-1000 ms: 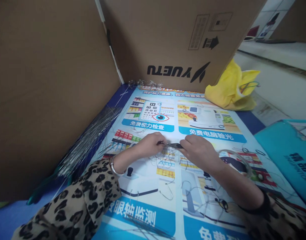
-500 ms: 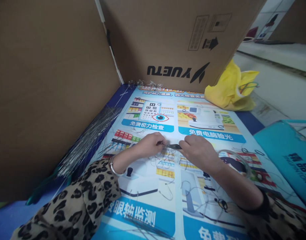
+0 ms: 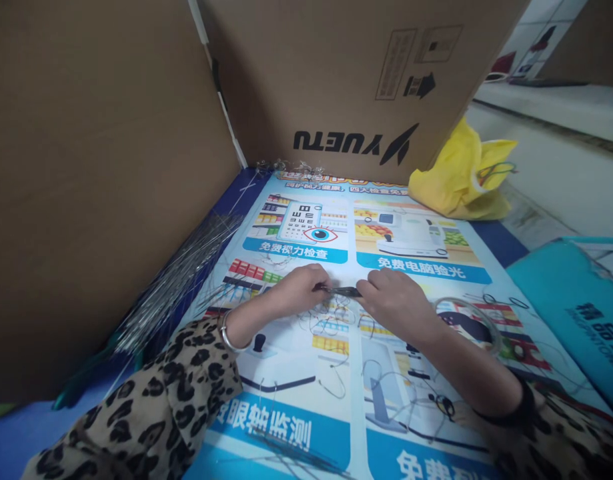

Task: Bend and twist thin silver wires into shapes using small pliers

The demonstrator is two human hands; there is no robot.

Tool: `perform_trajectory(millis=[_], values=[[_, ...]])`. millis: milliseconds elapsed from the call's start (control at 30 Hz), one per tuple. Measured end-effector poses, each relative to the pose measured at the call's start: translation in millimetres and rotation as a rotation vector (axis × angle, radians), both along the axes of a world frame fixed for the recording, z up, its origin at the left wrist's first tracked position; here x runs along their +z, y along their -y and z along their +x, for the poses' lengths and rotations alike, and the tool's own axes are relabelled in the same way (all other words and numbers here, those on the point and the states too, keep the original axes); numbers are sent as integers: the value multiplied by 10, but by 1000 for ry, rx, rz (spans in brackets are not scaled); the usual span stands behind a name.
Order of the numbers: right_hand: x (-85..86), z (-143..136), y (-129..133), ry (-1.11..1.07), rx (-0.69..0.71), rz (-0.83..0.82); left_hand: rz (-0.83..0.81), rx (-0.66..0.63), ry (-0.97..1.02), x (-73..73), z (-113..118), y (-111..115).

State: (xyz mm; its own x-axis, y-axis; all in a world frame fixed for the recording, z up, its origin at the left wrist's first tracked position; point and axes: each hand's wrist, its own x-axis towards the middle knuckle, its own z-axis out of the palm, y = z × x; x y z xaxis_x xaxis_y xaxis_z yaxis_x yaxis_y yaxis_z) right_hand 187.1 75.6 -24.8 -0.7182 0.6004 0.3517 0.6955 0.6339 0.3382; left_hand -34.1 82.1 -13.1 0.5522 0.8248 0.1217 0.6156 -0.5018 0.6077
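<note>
My right hand (image 3: 399,303) is closed around a slim dark metal tool (image 3: 347,291) that looks like narrow-nosed pliers; most of it is hidden in the palm. Its narrow end points left, to the fingertips of my left hand (image 3: 302,290). Those fingers are pinched together on something small and dark that I cannot make out. Below the tool, a loose tangle of thin bent wires (image 3: 331,317) lies on the printed sheet (image 3: 356,373). A single hooked wire (image 3: 333,387) rests nearer to me.
Long straight wires (image 3: 181,283) lie bundled at the left, beside a cardboard panel (image 3: 101,200). Another panel (image 3: 346,80) stands behind, with small bent wire pieces (image 3: 296,168) at its foot. At the right are a yellow bag (image 3: 451,177), a blue box (image 3: 576,287) and a clear ring (image 3: 493,327).
Both hands keep the same grip and nearly the same place. The whole view has shifted very slightly.
</note>
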Motion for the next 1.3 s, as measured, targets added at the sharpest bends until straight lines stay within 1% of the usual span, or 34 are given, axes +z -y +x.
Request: perform_trajectory(millis=[233, 467, 700, 933, 1033, 1200, 1300], values=[[17, -29, 8, -47, 3, -7, 32, 53, 14, -27, 18, 16], [-2, -23, 9, -126, -33, -32, -55, 26, 61, 9, -43, 34], [-1, -4, 17, -203, -39, -45, -193, 26, 172, 64, -82, 81], [-3, 19, 27, -250, -31, -48, -344, 130, 314, 88, -24, 112], [0, 25, 30, -272, -20, -44, -337, 183, 359, 99, 5, 135], [4, 32, 37, -282, -9, -24, -302, 211, 376, 111, 20, 160], [6, 38, 42, -265, -21, -7, -318, 244, 386, 104, 15, 159]])
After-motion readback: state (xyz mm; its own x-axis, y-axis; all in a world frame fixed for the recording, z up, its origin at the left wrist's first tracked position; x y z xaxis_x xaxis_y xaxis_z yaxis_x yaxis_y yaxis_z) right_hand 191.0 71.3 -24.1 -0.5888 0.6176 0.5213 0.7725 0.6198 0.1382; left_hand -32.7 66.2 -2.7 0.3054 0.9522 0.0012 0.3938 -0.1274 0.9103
